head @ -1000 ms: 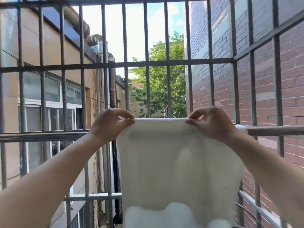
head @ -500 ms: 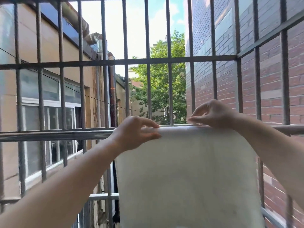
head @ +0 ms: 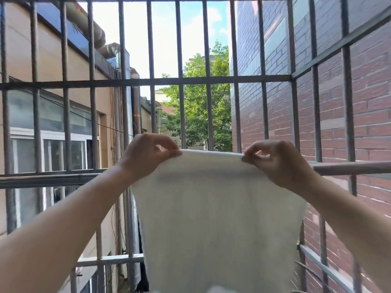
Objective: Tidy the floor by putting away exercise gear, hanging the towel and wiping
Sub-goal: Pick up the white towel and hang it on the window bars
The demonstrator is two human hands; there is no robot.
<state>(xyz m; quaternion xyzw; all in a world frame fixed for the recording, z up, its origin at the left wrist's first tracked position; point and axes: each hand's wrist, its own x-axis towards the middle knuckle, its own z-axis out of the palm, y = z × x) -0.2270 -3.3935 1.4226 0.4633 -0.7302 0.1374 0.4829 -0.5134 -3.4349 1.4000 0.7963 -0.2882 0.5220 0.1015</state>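
White towel (head: 215, 212) hangs in front of the metal window grille (head: 148, 82), its top fold level with or just above the grille's lower horizontal rail (head: 349, 167). Whether the fold rests on that rail cannot be told, since the cloth covers the rail between the hands. Left hand (head: 146, 155) pinches the towel's upper left corner, thumb and forefinger closed on the fold. Right hand (head: 279, 160) pinches the upper right corner in the same manner, fingertips closed on the cloth. Both hands are raised to the same height, well apart, with the fold stretched flat between them. Below the fold the towel falls straight and smooth, running out of view at the bottom edge. Both forearms are bare and reach up from the lower corners. Beyond the grille: a tan building (head: 50, 66) left of the towel, a red brick wall (head: 370, 115) right of it, and a green tree (head: 196, 115) above the fold, between the two
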